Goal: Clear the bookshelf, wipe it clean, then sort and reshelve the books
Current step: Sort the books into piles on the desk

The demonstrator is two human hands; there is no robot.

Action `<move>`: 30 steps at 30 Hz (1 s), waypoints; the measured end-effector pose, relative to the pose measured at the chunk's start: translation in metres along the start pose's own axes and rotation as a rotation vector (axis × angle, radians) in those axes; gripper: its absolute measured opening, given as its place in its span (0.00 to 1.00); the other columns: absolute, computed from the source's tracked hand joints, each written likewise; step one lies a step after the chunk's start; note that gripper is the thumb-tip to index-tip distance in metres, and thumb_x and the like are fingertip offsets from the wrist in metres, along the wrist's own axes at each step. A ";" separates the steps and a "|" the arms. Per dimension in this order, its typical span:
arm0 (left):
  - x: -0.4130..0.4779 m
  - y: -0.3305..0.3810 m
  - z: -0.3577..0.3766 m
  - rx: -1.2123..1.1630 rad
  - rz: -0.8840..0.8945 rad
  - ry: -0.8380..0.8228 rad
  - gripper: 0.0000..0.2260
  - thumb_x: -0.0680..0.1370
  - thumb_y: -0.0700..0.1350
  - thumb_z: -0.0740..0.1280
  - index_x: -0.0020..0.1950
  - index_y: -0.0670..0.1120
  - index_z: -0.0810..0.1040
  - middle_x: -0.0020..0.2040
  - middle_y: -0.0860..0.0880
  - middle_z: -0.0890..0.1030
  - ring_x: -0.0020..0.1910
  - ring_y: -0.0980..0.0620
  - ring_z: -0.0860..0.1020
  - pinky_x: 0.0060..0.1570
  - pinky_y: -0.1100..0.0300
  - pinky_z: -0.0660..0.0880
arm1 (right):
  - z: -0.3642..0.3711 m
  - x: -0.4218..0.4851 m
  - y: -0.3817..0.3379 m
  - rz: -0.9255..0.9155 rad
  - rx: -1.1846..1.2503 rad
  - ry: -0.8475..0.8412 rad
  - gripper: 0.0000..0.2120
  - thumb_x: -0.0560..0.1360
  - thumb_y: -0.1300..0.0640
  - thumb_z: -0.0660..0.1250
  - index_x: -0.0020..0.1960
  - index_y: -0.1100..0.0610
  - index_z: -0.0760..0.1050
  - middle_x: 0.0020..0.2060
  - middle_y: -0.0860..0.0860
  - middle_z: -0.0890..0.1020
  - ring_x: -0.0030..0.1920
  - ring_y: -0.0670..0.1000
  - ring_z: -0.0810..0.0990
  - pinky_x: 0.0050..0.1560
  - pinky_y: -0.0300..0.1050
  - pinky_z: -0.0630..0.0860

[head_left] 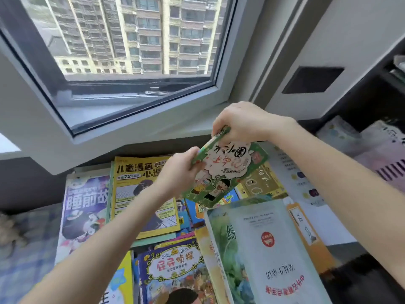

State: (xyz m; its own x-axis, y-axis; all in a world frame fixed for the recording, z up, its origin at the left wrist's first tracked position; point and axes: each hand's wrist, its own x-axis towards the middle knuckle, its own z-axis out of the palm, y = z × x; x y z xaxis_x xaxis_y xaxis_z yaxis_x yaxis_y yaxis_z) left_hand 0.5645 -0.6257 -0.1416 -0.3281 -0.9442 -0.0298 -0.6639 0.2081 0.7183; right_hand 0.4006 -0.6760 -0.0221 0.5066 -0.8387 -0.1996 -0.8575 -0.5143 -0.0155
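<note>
We see the left hand (182,170) pinching the edge of a green book (225,172) & the right hand (245,122) gripping its top corner, above a pile of books (175,266)

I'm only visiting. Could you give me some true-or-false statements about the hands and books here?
1. The left hand and the right hand both hold the green-bordered book. True.
2. That book lies flat on the pile. False: it is raised above the spread-out books.
3. A yellow comic book lies among them. True.
4. The window shows only trees. False: it shows apartment blocks.
</note>
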 end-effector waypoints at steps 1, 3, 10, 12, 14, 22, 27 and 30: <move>0.003 -0.005 0.007 -0.059 -0.028 0.043 0.05 0.81 0.46 0.62 0.51 0.45 0.73 0.45 0.48 0.81 0.34 0.50 0.77 0.37 0.49 0.79 | -0.002 -0.001 0.003 0.034 0.062 0.049 0.10 0.73 0.50 0.72 0.54 0.46 0.80 0.45 0.42 0.79 0.49 0.46 0.76 0.47 0.42 0.70; 0.006 -0.014 0.020 -0.231 -0.136 0.109 0.04 0.80 0.44 0.62 0.52 0.44 0.73 0.45 0.50 0.80 0.35 0.53 0.76 0.36 0.54 0.78 | -0.006 -0.009 0.015 0.146 0.202 0.195 0.12 0.76 0.48 0.68 0.58 0.48 0.78 0.49 0.44 0.81 0.51 0.47 0.78 0.52 0.45 0.73; 0.022 -0.049 0.077 -0.841 -0.674 0.163 0.09 0.81 0.43 0.63 0.59 0.43 0.71 0.51 0.43 0.80 0.45 0.46 0.78 0.50 0.45 0.79 | 0.028 -0.082 0.065 0.517 0.359 0.245 0.08 0.76 0.50 0.66 0.53 0.49 0.80 0.44 0.46 0.80 0.49 0.50 0.79 0.53 0.50 0.77; 0.026 -0.049 0.093 -0.894 -0.703 0.172 0.08 0.80 0.43 0.64 0.58 0.43 0.71 0.46 0.45 0.79 0.40 0.49 0.77 0.43 0.52 0.77 | 0.041 -0.106 0.076 0.613 0.382 0.249 0.06 0.76 0.50 0.66 0.51 0.48 0.80 0.44 0.46 0.81 0.50 0.50 0.79 0.55 0.51 0.77; 0.028 -0.049 0.105 -0.865 -0.719 0.136 0.09 0.80 0.44 0.65 0.58 0.43 0.71 0.43 0.47 0.78 0.38 0.51 0.76 0.37 0.57 0.74 | 0.052 -0.127 0.083 0.682 0.441 0.306 0.04 0.76 0.51 0.66 0.48 0.48 0.80 0.45 0.47 0.83 0.49 0.49 0.80 0.53 0.50 0.77; 0.042 -0.052 0.095 -0.352 -0.797 -0.194 0.10 0.80 0.42 0.63 0.54 0.35 0.71 0.42 0.42 0.72 0.40 0.46 0.76 0.51 0.52 0.77 | 0.086 -0.183 0.080 0.772 0.466 0.280 0.04 0.77 0.54 0.66 0.48 0.51 0.80 0.46 0.49 0.83 0.49 0.51 0.80 0.52 0.52 0.78; 0.018 -0.053 0.055 -0.201 -0.640 -0.119 0.06 0.81 0.43 0.62 0.50 0.40 0.73 0.44 0.43 0.74 0.41 0.47 0.75 0.49 0.54 0.78 | 0.100 -0.183 0.052 0.685 0.529 0.259 0.03 0.77 0.53 0.66 0.47 0.48 0.78 0.45 0.48 0.82 0.49 0.49 0.79 0.50 0.49 0.77; -0.011 -0.057 0.032 -0.211 -0.588 -0.080 0.06 0.81 0.42 0.61 0.52 0.40 0.75 0.43 0.43 0.75 0.41 0.48 0.75 0.46 0.54 0.76 | 0.100 -0.184 0.031 0.624 0.573 0.294 0.05 0.77 0.53 0.66 0.49 0.50 0.80 0.46 0.48 0.83 0.49 0.49 0.80 0.52 0.48 0.77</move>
State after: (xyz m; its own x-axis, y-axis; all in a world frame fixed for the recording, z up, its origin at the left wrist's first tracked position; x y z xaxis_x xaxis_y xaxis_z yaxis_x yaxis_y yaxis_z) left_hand 0.5847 -0.6189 -0.2041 -0.0033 -0.8613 -0.5080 -0.6042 -0.4031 0.6874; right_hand 0.2721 -0.5197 -0.0834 -0.1317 -0.9883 -0.0774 -0.8576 0.1527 -0.4911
